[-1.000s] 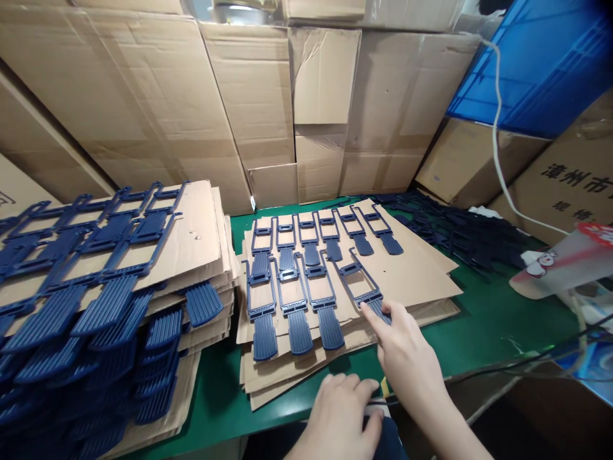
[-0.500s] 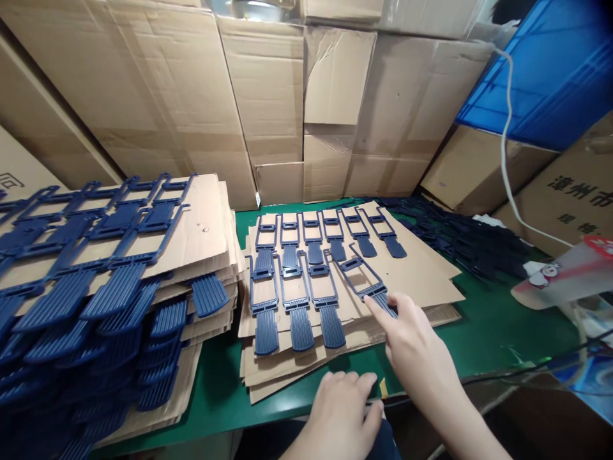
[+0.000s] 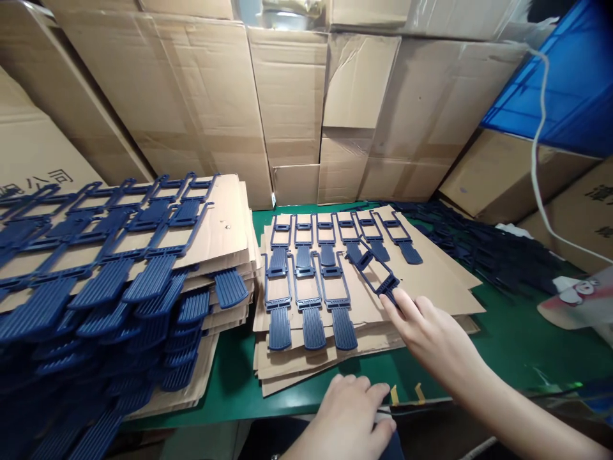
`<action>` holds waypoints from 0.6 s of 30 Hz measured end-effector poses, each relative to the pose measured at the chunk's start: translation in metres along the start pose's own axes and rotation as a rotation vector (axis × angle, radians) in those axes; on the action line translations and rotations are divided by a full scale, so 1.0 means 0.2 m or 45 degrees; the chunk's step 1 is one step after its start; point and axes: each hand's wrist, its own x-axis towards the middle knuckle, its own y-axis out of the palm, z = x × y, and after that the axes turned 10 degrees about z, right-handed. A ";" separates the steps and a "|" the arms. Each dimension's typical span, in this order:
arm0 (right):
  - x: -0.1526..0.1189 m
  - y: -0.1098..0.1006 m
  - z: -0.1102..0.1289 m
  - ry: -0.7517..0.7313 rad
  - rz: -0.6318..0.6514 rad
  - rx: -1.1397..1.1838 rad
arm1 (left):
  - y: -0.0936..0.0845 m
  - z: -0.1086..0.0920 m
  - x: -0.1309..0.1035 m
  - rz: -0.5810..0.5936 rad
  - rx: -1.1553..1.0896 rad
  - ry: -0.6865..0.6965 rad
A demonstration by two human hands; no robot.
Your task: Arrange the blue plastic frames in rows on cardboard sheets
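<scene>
Pinching a blue frame (image 3: 387, 284) low down, presumably to steer it, my right hand (image 3: 426, 324) is narrow while my left hand (image 3: 350, 412), thumb apart, looks empty from here.

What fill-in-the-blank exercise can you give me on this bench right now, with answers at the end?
The person's right grip holds a plastic frame coloured ____.
The tabletop under the cardboard sheets is ____.
On those sheets, the back-row frames number ____.
Left of the held frame, the front-row frames number ____.

Missing words: blue; green; six; three.
</scene>
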 end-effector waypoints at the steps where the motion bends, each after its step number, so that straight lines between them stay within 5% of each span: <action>1: -0.01 0.01 0.00 0.008 -0.002 0.013 | 0.01 0.00 0.00 -0.014 0.014 0.009; 8: -0.09 0.13 0.11 0.160 -0.034 0.263 | 0.14 0.01 0.03 -0.145 0.252 0.012; 12: -0.11 0.17 0.17 0.167 -0.006 0.322 | 0.13 -0.01 0.05 -0.195 0.307 0.024; 15: -0.09 0.18 0.19 0.171 0.010 0.364 | 0.08 -0.04 0.08 -0.115 0.323 0.020; 18: -0.07 0.19 0.18 0.139 0.015 0.405 | 0.04 -0.12 0.09 0.122 0.316 0.182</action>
